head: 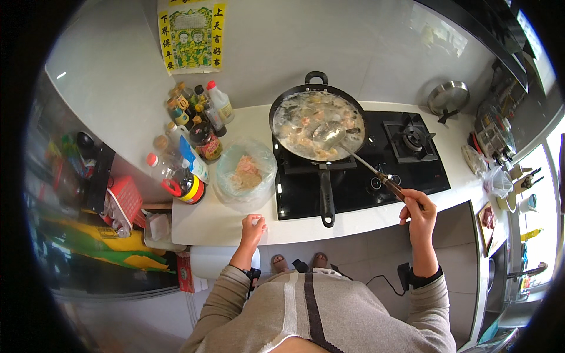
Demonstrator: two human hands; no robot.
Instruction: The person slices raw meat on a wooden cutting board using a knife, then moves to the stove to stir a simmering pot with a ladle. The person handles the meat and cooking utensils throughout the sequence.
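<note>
My right hand (417, 212) grips the handle of a long metal ladle (364, 161), whose bowl lies in the wok. The black wok (274, 110) sits on the left burner, filled with bubbling, pale broth (304, 110) with pieces of food in it. Its long black handle (326, 194) points towards me. At the counter's front edge, my left hand (253, 229) is loosely curled and holds nothing that I can see. Beyond it stands a bowl lined with a clear plastic bag (225, 174), with raw, pinkish minced meat (247, 172) inside.
Sauce and oil bottles (207, 141) crowd the left of the counter. The black glass hob (300, 198) has a second burner (412, 137) at right. A metal lid (448, 98) leans against the back wall. Further right are a plastic bag (499, 181) and meat on a board (487, 218).
</note>
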